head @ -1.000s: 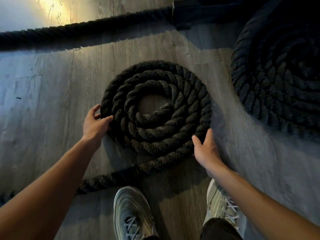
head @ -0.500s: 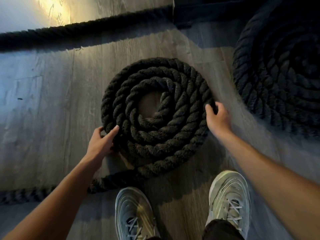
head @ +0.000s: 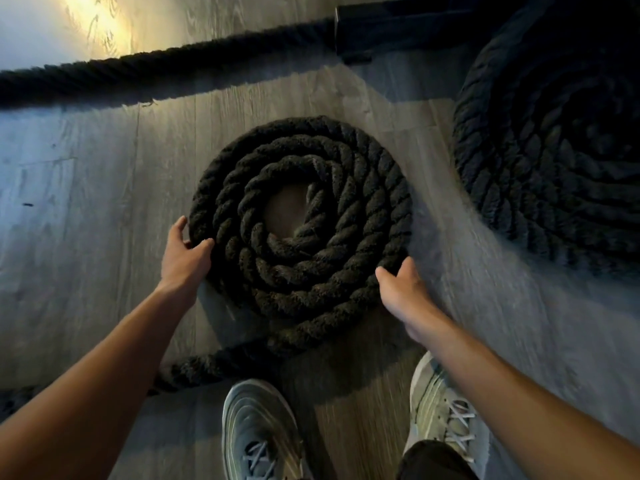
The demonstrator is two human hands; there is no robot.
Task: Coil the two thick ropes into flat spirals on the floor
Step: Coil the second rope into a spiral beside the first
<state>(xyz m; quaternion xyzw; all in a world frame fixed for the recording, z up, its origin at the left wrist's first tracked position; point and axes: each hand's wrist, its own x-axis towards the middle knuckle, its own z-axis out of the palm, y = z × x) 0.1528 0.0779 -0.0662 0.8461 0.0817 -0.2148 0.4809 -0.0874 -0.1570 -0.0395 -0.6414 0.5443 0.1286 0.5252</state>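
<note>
Floor: grey wood-grain planks, matte, grain running away from the viewer, with a warm light patch at the far left corner. Landmark for all positions: the small coil, a flat spiral of thick, dark, three-strand twisted rope with a fuzzy, fibrous surface, lying at the middle of the view. It has roughly four turns, near-circular in outline, with a bare patch of floor at the open centre, where the inner end of the rope curls in. Right of and beyond the small coil, well apart from it, lies the large coil: same black twisted rope, many tight turns, a broad flat disc cut off by the right edge and deep in shadow. Beyond the small coil a straight rope run stretches with its long axis left to right, rising slightly toward the right, where it meets a dark block-shaped object; what that is I cannot tell. From the near edge of the small coil the loose tail peels off the outermost turn and trails toward the lower left, long axis diagonal, passing under the left forearm. Left hand: spread, fingers pressed against the left outer turn of the small coil, not closed around it. Right hand: also spread, thumb and fingers cupped against the lower right outer turn, touching. Two pale laced sneakers, left and right, stand on the near side of the small coil.
</note>
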